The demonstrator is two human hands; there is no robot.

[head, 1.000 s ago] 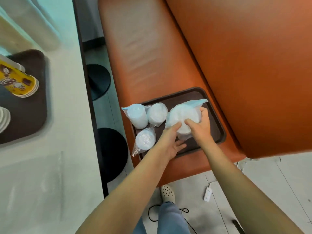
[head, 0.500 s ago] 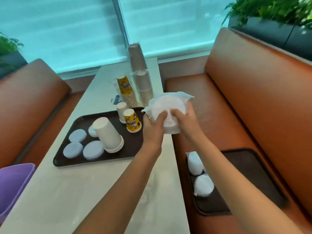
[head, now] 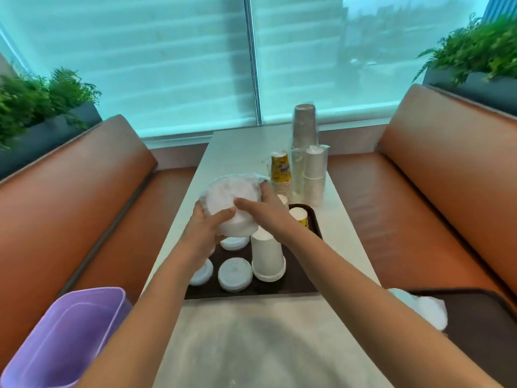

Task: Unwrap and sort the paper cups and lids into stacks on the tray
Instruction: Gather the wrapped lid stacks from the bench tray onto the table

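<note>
Two bare forearms reach forward over the pale counter (head: pixel 251 345), with a purple bin (head: pixel 67 334) low at the left beside it and, at the right, a second dark tray (head: pixel 475 326) on the orange bench seat carrying wrapped white packs (head: pixel 428 309). Farther in, the dark tray (head: pixel 293 287) on the counter holds loose white lids (head: pixel 234 274) in a few low piles and an upside-down stack of white cups (head: pixel 268 254); a small yellow-printed cup (head: pixel 299 217) stands at its far right corner. Above the tray's far left part, both hands grasp a plastic-wrapped sleeve of lids (head: pixel 232 205) — the left hand (head: pixel 205 231) cups it from the near left side with fingers curled round it, the right hand (head: pixel 263 208) clasps its right side, thumb across the front. The sleeve is held clear of the tray. Beyond the hands stand a yellow-printed stack of cups (head: pixel 280 175), a wrapped white cup stack (head: pixel 314 175) and a taller wrapped brown stack (head: pixel 304 126) — all upside down, near the window (head: pixel 167 57). Green plants (head: pixel 42 93) sit behind both bench backs.
</note>
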